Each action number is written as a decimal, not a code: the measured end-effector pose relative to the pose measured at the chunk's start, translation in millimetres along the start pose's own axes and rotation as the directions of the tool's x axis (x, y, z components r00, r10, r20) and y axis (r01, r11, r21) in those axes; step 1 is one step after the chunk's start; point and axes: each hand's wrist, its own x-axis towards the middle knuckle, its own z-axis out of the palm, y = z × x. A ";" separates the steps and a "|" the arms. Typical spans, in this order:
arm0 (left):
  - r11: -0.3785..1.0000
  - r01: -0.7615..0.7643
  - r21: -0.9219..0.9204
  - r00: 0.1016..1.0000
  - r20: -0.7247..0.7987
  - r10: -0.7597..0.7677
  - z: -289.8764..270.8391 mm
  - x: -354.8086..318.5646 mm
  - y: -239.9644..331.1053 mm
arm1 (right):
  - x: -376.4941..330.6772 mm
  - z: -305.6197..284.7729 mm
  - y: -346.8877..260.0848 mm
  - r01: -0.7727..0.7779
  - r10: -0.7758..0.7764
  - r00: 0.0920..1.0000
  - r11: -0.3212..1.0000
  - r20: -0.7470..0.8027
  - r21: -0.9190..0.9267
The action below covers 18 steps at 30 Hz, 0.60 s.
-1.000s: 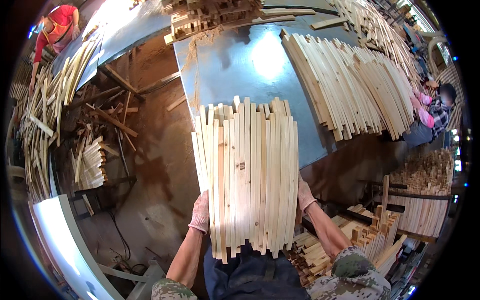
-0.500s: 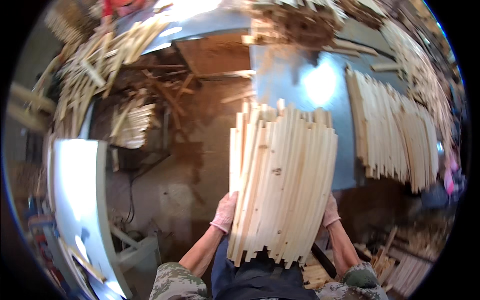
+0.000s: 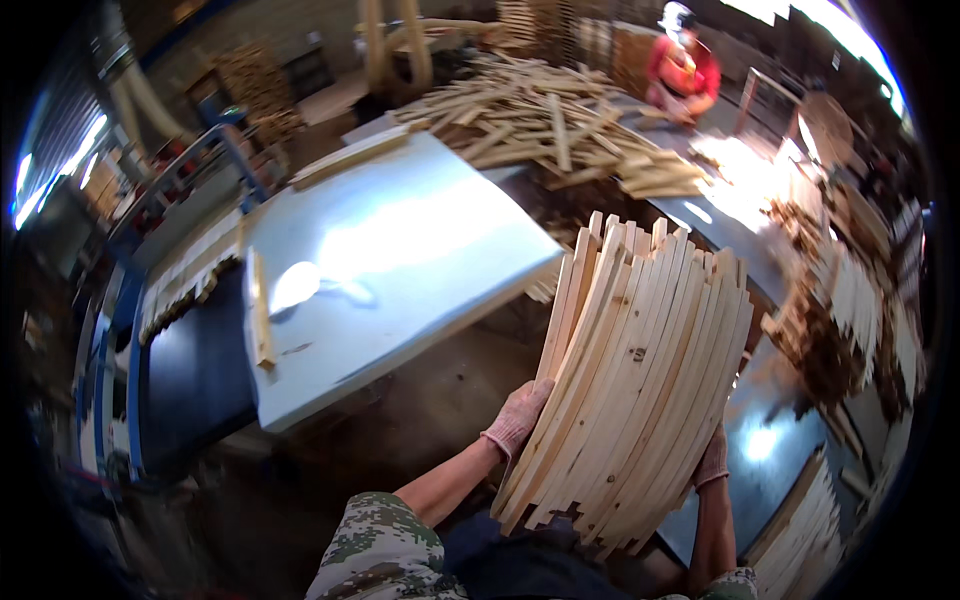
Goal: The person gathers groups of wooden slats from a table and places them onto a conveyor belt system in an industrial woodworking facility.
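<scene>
A wide bundle of pale wooden strips [image 3: 640, 390], laid side by side with uneven ends, is held up in front of my body. My left hand [image 3: 520, 415], in a pinkish knit glove, grips its left edge. On the opposite edge my right hand [image 3: 712, 458] is closed, gloved the same way and partly hidden by the wood. Both hands squeeze the strips together between them; the fingers beneath are out of sight. To the left of the bundle lies a smooth, shiny, light-coloured tabletop [image 3: 400, 260].
A wooden batten [image 3: 260, 310] lies on the tabletop's left side, beside a machine with a dark belt [image 3: 195, 345]. Loose strips [image 3: 560, 120] are heaped at the back. Behind them is a person in red [image 3: 685, 75]. More strips [image 3: 805, 520] lie on a metal surface [image 3: 760, 430] at right.
My view and body have turned left, so the shiny tabletop now fills the left middle and the metal surface sits at lower right. The bundle stays between both hands, now tilted.
</scene>
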 end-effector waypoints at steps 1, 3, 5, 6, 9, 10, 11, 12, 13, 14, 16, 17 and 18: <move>0.999 -0.031 -0.022 0.999 -0.040 0.030 -29.0 0.2 14.1 | 11.9 33.8 0.4 -0.015 0.016 0.999 1.000 0.048 -0.007; 0.983 -0.113 -0.145 0.991 -0.091 0.101 -89.1 11.2 9.8 | 45.9 97.5 17.8 0.063 -0.053 0.975 0.997 0.217 -0.040; 0.978 -0.090 -0.189 0.972 -0.230 0.045 -141.5 -16.6 47.0 | 34.6 196.3 -12.0 0.132 -0.044 0.899 0.976 0.435 -0.174; 0.970 -0.123 -0.209 0.963 -0.262 0.066 -168.7 -17.9 52.2 | 63.6 213.8 2.5 0.075 0.021 0.870 0.982 0.493 -0.174; 0.943 -0.023 -0.333 0.964 -0.256 -0.067 -249.3 -23.9 66.7 | 145.8 272.3 57.8 0.076 0.087 0.745 0.974 0.661 -0.214; 0.931 -0.015 -0.365 0.954 -0.283 -0.095 -273.6 -27.9 71.0 | 147.4 315.5 74.4 0.209 0.032 0.654 0.953 0.756 -0.220; 0.964 0.009 -0.265 0.933 -0.346 -0.103 -301.2 -24.4 71.7 | 151.7 357.4 86.7 -0.080 0.156 0.719 0.987 0.677 -0.141; 0.890 0.010 -0.456 0.909 -0.366 -0.198 -314.8 -42.3 76.5 | 129.7 404.1 91.1 -0.129 0.287 0.743 0.948 0.605 -0.291; 0.879 0.054 -0.473 0.878 -0.396 -0.267 -331.7 -53.1 87.6 | 102.4 449.0 99.3 -0.147 0.371 0.772 0.895 0.516 -0.422; 0.866 0.099 -0.490 0.849 -0.412 -0.331 -345.4 -58.9 102.3 | 86.1 478.1 104.1 -0.165 0.428 0.806 0.826 0.409 -0.539; 0.846 0.136 -0.515 0.806 -0.439 -0.397 -381.3 -50.6 91.6 | 76.9 518.7 122.1 0.040 0.351 0.795 0.784 0.494 -0.620; 0.833 0.160 -0.530 0.777 -0.453 -0.438 -399.1 -46.8 82.8 | 70.3 540.6 121.2 0.030 0.385 0.792 0.750 0.473 -0.660; 0.827 0.154 -0.541 0.767 -0.462 -0.445 -414.1 -42.0 73.8 | 74.3 556.1 128.2 0.039 0.408 0.780 0.725 0.475 -0.687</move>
